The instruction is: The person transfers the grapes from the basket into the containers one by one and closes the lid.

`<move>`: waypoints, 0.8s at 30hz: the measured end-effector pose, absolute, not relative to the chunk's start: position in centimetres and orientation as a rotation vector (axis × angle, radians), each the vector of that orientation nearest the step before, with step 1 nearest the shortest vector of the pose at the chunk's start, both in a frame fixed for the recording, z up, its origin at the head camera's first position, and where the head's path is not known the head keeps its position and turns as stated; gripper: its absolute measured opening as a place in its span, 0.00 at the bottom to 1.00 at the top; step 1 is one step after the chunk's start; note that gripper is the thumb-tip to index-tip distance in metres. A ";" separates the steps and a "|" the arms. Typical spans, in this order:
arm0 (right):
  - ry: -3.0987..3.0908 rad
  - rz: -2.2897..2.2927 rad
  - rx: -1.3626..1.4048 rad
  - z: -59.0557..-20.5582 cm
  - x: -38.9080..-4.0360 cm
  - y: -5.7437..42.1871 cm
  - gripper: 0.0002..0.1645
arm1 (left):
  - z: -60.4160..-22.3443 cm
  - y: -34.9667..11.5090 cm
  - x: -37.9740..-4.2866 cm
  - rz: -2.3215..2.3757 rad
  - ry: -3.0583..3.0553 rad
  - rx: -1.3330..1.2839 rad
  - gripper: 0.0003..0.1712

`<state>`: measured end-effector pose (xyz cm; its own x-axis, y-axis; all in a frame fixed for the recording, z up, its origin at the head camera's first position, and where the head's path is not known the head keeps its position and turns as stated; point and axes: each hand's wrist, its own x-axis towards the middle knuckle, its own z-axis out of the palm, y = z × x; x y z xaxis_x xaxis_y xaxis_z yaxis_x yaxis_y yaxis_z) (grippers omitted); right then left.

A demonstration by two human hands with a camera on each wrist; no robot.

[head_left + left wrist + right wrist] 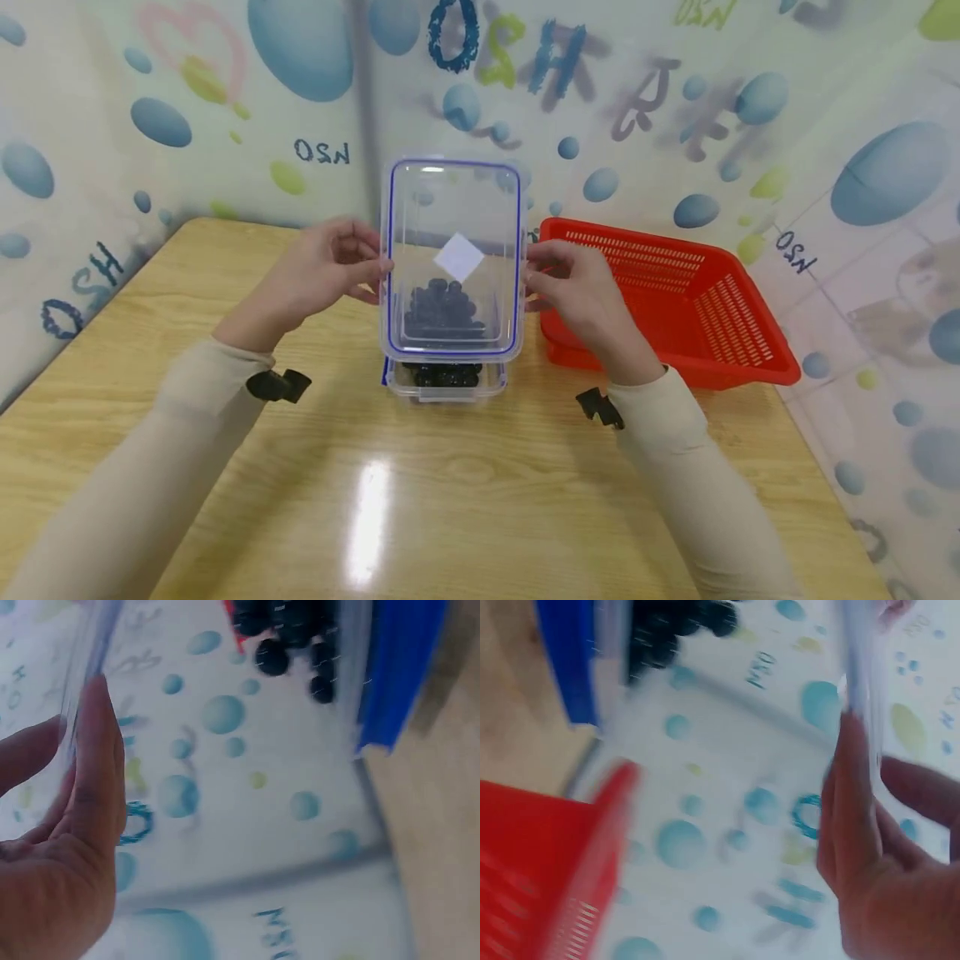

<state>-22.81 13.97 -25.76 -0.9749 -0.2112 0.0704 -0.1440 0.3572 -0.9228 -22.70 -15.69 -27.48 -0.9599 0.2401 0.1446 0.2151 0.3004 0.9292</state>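
Between both hands a clear lid with a blue sealing ring and a white diamond sticker is held up, tilted toward the camera. My left hand pinches its left edge between thumb and fingers; my right hand pinches the right edge the same way. Below and behind it a clear plastic container with blue side clips stands on the table, partly hidden by the lid. Dark grapes fill it and show through the lid. In both wrist views the lid stands edge-on in the fingers, apart from the container.
A red plastic basket with slotted walls stands to the right of the container, close to my right hand. The wooden table reaches back to a wall covering printed with blue drops and letters.
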 end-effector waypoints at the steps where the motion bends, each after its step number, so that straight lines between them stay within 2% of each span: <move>1: 2.604 -1.770 -0.384 -25.6 -22.6 14.0 0.16 | -27.0 -15.4 -22.5 1.786 2.598 0.518 0.10; 4: 2.770 -1.981 -0.561 -25.8 -22.4 13.9 0.14 | -26.3 -14.7 -22.0 1.707 2.881 0.763 0.10; 7: 2.719 -2.233 -0.687 -27.2 -22.7 13.3 0.13 | -27.4 -14.0 -22.0 1.633 3.110 0.954 0.07; 10: 2.427 -2.469 -0.598 -29.3 -22.8 12.9 0.15 | -30.1 -13.5 -22.6 1.596 3.191 1.040 0.06; 13: 2.184 -2.513 -0.404 -31.2 -22.9 12.6 0.17 | -33.1 -13.6 -23.3 1.507 3.234 0.991 0.08; 16: 2.271 -2.282 -0.276 -32.7 -23.0 12.3 0.19 | -35.2 -14.1 -23.8 1.490 3.207 0.888 0.15; 20: 2.488 -1.941 -0.222 -33.8 -23.0 11.6 0.23 | -36.5 -14.7 -24.1 1.629 3.014 0.773 0.13; 24: 2.532 -1.798 -0.187 -34.3 -23.1 11.1 0.26 | -36.9 -14.9 -24.1 1.795 2.776 0.636 0.02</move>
<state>-23.09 11.13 -34.30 -0.9923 -0.1153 0.0448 -0.0802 0.3250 -0.9423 -24.05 -14.93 -36.87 -0.9043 0.1889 0.3828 0.4266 0.3681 0.8261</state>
